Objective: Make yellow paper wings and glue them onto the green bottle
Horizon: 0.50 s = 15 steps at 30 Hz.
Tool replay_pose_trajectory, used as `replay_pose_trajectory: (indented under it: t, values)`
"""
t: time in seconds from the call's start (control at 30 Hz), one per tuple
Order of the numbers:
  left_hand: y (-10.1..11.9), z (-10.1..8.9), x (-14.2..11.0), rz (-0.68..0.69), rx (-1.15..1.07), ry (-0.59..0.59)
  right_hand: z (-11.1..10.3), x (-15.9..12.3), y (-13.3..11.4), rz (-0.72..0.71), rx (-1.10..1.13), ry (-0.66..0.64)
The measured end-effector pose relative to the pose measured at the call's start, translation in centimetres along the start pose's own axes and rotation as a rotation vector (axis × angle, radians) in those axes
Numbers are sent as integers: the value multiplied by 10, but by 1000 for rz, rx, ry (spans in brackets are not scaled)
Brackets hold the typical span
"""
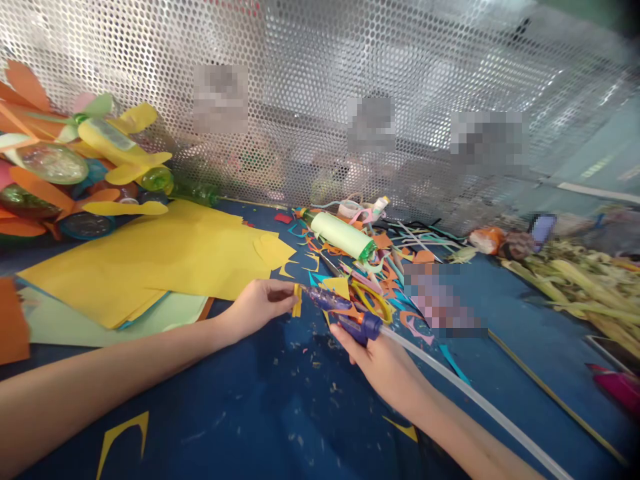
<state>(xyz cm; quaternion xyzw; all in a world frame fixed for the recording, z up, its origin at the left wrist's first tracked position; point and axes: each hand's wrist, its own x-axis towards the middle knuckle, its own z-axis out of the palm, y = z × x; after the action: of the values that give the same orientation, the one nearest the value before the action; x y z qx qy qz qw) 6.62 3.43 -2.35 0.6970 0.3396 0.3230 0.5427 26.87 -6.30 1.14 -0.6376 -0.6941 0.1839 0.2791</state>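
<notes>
Between the thumb and fingers of my left hand [257, 307] is a small folded yellow paper strip [297, 301], held upright above the blue table [240, 413]. My right hand [373, 357] is wrapped round a purple glue gun [363, 327], its nozzle end pointing left, close to the strip. A long translucent glue stick [450, 380] sticks out of the gun's back and runs down to the right. Whether the nozzle touches the paper, I cannot tell. Beyond the gun lie yellow-handled scissors [373, 300], partly covered by paper scraps.
Yellow paper sheets [200, 250] lie at the left, below paper-petalled plastic bottles [110, 143]. A green bottle wrapped in pale paper [343, 235] rests among coloured scraps. A perforated metal panel [300, 87] stands behind. A thin stick [555, 393] and a husk pile [590, 277] are right.
</notes>
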Motion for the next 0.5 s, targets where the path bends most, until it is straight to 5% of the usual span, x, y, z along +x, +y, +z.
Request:
replay_pose_trajectory:
  t: [0.5]
  values:
    - [1,0,0,-17,21,-1,-1,0,-6,20,-47,-7]
